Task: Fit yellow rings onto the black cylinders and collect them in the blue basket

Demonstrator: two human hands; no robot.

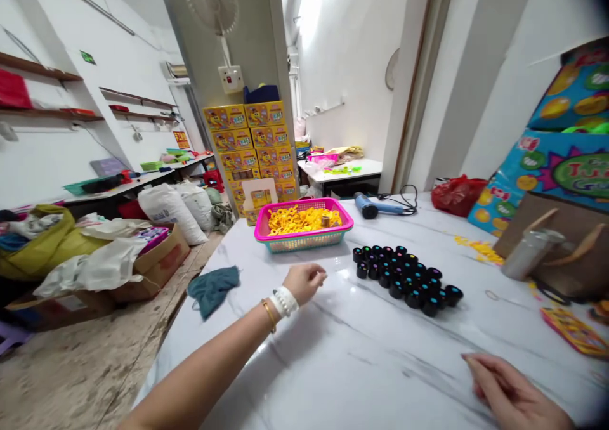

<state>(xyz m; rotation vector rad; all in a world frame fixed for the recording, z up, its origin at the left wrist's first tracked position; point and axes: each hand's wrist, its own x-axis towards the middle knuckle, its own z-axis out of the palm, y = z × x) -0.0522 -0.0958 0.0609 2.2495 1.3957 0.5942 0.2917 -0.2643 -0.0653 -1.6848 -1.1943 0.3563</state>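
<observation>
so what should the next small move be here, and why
Probably reach the left hand forward to the pink-rimmed basket: it seems to hold nothing, is closer than the right hand, and loose yellow pieces lie heaped inside.

White bracelets and 1 gold bangle are worn.

through our one head-worn camera we look forward and down over the marbled table, with the left hand and right hand near below us and the fan well beyond.
</observation>
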